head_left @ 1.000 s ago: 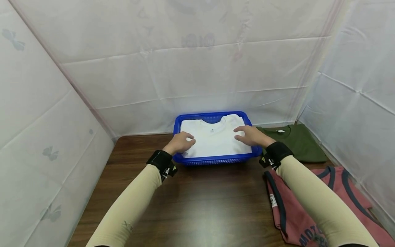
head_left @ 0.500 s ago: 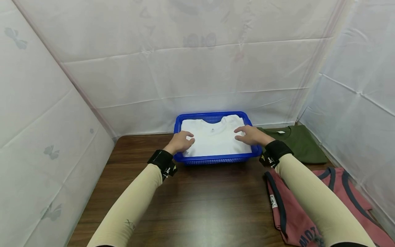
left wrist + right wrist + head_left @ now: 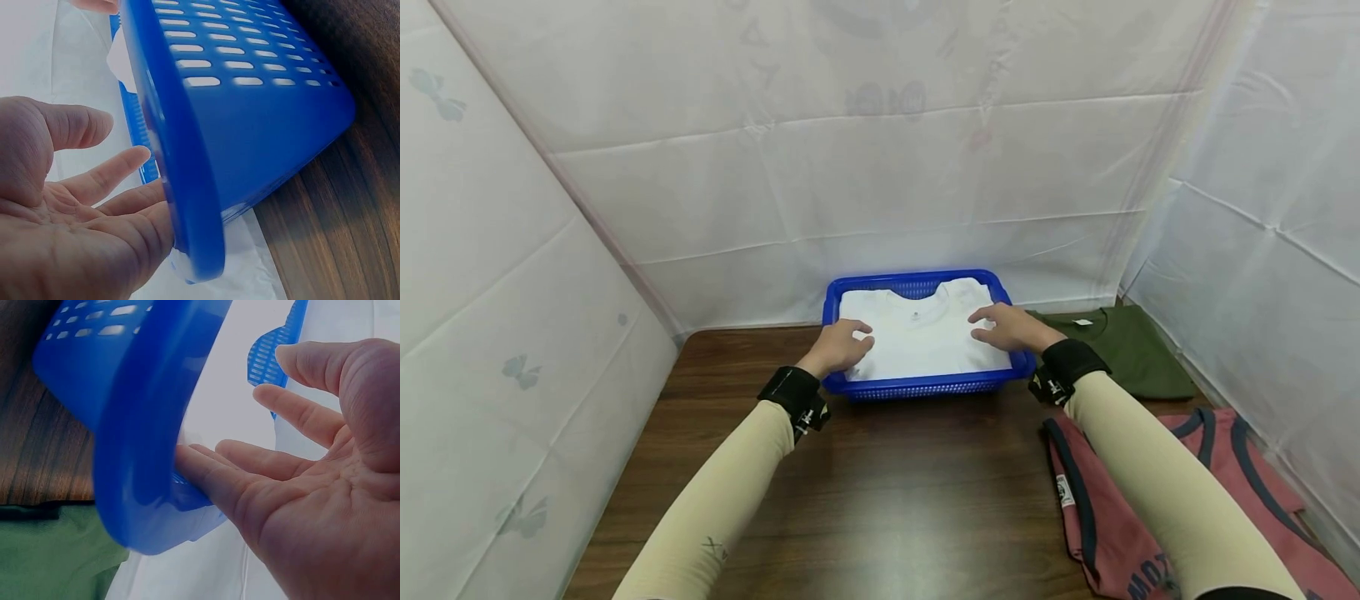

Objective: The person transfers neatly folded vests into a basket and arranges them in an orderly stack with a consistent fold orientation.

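A folded white T-shirt (image 3: 925, 342) lies flat in a blue plastic basket (image 3: 925, 388), its neckline toward the back wall. At the basket's left side is my left hand (image 3: 838, 345), over the shirt's left edge. My right hand (image 3: 1011, 328) mirrors it above the right side. In the left wrist view, the fingers (image 3: 103, 178) are spread and relaxed beside the basket rim (image 3: 181, 150), thumb apart. The right wrist view shows loosely extended fingers (image 3: 269, 459) reaching over the rim (image 3: 144, 444). Neither hand grips anything.
An olive green T-shirt (image 3: 1138, 354) lies folded right of the basket. Nearer, under my right forearm, spreads a red garment (image 3: 1108, 508) with dark trim. White sheeting (image 3: 880, 183) walls the brown wooden table (image 3: 880, 500) at the back and both sides.
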`<state>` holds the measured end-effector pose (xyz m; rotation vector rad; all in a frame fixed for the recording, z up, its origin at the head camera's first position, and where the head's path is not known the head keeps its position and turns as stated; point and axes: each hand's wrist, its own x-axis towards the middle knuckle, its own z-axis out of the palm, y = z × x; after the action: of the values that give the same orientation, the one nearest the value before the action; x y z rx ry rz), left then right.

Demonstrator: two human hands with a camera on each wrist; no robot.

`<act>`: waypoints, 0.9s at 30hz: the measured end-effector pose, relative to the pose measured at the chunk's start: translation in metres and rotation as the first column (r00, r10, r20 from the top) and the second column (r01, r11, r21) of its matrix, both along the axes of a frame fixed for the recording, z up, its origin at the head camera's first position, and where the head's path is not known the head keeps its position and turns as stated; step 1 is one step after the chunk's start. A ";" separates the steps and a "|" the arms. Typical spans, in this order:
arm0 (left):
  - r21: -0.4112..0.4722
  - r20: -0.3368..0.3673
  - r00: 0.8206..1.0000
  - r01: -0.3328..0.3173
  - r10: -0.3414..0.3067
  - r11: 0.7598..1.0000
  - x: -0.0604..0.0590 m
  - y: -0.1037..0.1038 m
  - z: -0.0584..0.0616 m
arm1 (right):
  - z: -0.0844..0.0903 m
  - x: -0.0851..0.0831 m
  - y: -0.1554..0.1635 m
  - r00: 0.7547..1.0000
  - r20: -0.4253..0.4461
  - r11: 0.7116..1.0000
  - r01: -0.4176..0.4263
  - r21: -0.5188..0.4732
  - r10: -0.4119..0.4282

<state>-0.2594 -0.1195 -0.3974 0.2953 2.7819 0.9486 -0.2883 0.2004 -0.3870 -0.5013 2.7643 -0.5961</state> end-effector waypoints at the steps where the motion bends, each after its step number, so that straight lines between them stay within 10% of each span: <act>1: 0.005 -0.004 1.000 0.001 -0.001 1.000 0.000 0.000 0.000 | 0.000 0.000 0.001 1.000 0.000 1.000 -0.003 -0.001 0.003; 15: 0.157 -0.051 0.999 0.008 0.000 0.988 0.010 -0.006 0.000 | -0.010 0.013 0.016 0.991 -0.133 0.986 -0.026 -0.167 0.004; 27: 0.313 -0.278 0.958 0.017 0.075 0.950 0.016 -0.026 -0.003 | -0.032 0.050 0.072 0.833 -0.481 0.873 0.005 -0.488 -0.273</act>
<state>-0.2430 -0.1460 -0.3999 0.4734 2.8855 1.4670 -0.2383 0.2726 -0.4185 -0.6452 3.1967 -1.3799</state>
